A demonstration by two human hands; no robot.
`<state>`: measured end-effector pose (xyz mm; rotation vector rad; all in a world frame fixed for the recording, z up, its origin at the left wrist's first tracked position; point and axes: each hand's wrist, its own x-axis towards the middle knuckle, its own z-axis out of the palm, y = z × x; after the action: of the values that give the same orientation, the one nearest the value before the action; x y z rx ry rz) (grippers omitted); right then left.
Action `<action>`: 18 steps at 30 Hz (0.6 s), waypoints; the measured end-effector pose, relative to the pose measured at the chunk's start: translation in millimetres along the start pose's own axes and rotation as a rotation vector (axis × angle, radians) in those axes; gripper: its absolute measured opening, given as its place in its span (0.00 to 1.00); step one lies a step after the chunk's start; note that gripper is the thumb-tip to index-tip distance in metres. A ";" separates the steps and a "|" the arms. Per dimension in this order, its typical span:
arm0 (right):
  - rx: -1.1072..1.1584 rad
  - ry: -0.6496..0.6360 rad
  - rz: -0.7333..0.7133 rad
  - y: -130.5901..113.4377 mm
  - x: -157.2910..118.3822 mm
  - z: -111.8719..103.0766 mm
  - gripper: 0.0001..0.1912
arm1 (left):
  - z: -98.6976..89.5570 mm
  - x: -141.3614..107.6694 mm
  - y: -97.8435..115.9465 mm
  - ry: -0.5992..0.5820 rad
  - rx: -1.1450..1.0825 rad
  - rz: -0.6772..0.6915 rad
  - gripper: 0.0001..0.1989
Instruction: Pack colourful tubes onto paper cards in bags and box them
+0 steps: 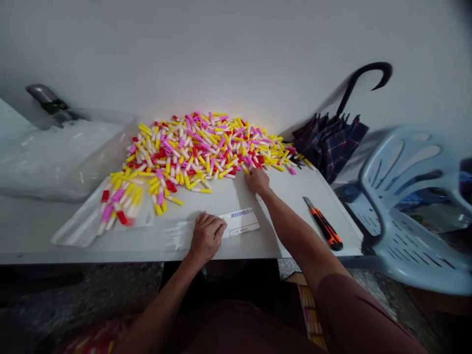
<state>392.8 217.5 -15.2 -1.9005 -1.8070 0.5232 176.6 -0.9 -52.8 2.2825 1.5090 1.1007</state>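
Note:
A wide pile of small tubes [199, 147] with yellow, pink, red and white parts lies along the wall side of the white table [228, 248]. My right hand [258, 180] reaches to the pile's front edge, its fingers curled at a yellow piece; what they grip is too small to tell. My left hand [207, 235] rests with bent fingers on the near part of the table, at the left end of a printed white card [241, 222]. Clear plastic [177, 235] lies just left of it. Whether the left fingers pinch anything is hidden.
Bagged tubes [120, 204] lie at left, before a large clear plastic bag [66, 157]. An orange-and-black cutter [324, 225] with its blade out lies at right. A folded umbrella [328, 140] leans on the wall, beside a light-blue chair [405, 196].

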 end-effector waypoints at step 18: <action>0.504 -0.536 -0.219 20.3 -109.8 -44.6 0.18 | -0.1 1.3 -1.9 0.051 -0.062 0.009 0.08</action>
<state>427.9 104.3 5.3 -1.2751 -1.9147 1.3578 175.5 1.0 -53.1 2.2380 1.4627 1.1991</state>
